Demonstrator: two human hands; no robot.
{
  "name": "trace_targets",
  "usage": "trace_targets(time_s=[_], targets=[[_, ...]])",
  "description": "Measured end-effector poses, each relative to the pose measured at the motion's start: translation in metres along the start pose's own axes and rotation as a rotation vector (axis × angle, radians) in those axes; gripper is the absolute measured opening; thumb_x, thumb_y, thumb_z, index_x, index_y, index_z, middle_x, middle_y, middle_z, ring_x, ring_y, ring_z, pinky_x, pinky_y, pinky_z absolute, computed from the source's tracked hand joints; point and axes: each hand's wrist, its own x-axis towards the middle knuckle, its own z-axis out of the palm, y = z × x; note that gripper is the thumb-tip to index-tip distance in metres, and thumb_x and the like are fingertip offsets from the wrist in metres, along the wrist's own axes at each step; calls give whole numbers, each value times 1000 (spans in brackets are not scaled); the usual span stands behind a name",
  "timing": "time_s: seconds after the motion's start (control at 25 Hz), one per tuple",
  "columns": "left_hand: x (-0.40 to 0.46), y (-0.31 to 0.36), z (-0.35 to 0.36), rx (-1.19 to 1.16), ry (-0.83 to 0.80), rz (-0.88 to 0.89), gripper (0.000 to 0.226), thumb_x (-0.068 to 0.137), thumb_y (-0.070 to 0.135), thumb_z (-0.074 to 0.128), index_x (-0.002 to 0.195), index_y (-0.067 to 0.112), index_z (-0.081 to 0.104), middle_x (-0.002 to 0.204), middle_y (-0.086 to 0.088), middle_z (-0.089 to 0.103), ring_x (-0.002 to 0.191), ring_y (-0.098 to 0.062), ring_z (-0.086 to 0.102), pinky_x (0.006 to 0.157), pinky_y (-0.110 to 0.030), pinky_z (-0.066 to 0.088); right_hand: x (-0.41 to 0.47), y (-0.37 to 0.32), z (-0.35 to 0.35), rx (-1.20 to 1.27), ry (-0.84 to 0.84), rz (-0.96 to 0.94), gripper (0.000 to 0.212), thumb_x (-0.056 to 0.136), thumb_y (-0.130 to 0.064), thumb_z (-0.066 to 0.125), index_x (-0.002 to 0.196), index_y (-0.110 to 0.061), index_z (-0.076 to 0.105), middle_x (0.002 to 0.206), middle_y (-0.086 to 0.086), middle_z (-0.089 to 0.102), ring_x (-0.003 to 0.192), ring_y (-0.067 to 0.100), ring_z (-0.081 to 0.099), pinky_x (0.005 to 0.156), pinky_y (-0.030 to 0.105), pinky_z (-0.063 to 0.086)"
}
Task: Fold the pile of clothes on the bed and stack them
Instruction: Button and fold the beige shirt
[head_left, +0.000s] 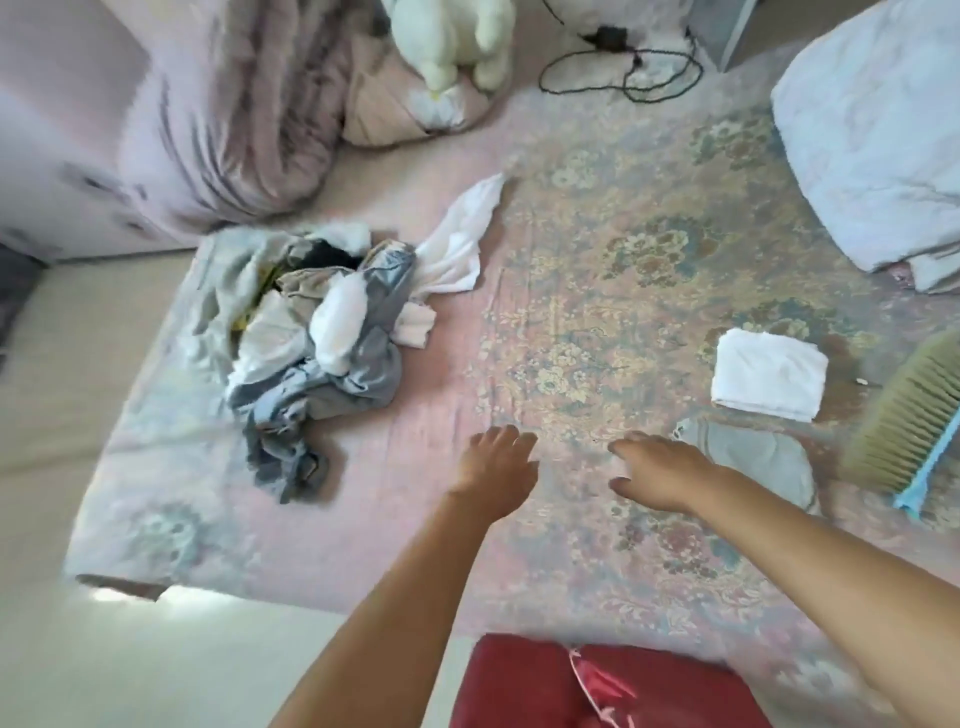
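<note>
Pink, flower-patterned sheeting covered the bed (597, 322), and over it we held both hands out, empty. Our left hand (498, 462) hovered with its fingers straight and loosely spread, gripping nothing. Our right hand (657, 470) reached leftward, its fingers relaxed and slightly bent, also holding nothing. The pile of clothes (311, 332), a tangle of grey, white and pale blue cloth, lay well apart from both hands, up and to the left of the left fingertips. A loose white garment (457, 244) trailed out from the pile's upper right side. Just beside the right hand, on its far side, lay a grey folded garment (748, 457), partly hidden by the wrist; whether the hand touched it we could not tell. Beyond that sat a white folded garment (769, 382), set apart from the grey one rather than stacked on it. We could read no writing or labels anywhere.
</note>
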Motion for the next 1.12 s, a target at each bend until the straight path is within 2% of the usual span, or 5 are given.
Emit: trace_targets(time_s=[0.12,0.4,0.76,0.96,1.12], targets=[[-75,-30,-36,-64,141,-88,42,96,33,43,133,14,47,132,-8,50,122,-26,45,98,-34,33,-16,-72,-39,-20,56,-153,60,91,-50,47,144,-25,33,150,-2,35,130,21,42,99,32,39],[-149,-149,-61,-26,233,-291,43,96,37,41,133,18,47,130,-4,50,121,-24,45,99,-35,34,11,-192,-93,-107,102,-335,54,91,-41,51,141,-26,39,147,-3,36,130,17,42,100,28,37],[-122,-418,-36,-69,149,-190,40,96,32,40,131,15,46,131,-7,48,124,-25,43,102,-34,29,162,-371,-66,-10,27,-203,62,93,-41,48,149,-34,21,158,-11,12,142,12,24,110,26,28],[-44,-619,-24,29,104,-215,54,96,35,38,146,17,25,152,-11,22,141,-26,19,114,-43,14,305,-489,-49,-61,69,-153,60,97,-38,43,150,-30,17,159,-7,7,145,12,11,115,32,13],[27,-703,8,44,24,-298,61,98,41,38,150,29,9,157,-16,-13,145,-32,-8,117,-50,5,382,-525,-33,-81,146,-128,66,97,-31,41,151,-33,4,160,-5,4,145,13,11,114,29,17]])
